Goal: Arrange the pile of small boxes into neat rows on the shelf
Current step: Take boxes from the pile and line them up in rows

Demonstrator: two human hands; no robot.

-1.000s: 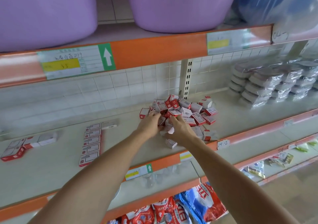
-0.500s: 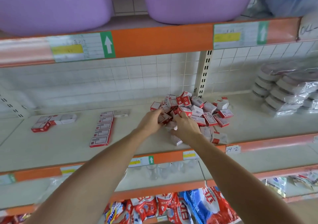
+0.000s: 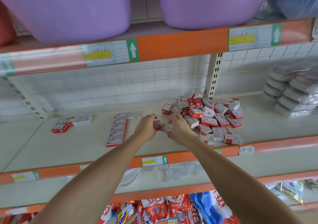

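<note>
The left hand and right hand each grasp what look like small red-and-white boxes. The pile lies just right; a neat row lies left.

Both hands meet over the shelf, left hand just beside right hand, a few small boxes between them. Pile of boxes right of the right hand, touching it. Row of boxes left of the left hand, near; another small group further left. Wrapped stacks far right. Tubs on the shelf above the hands.
</note>
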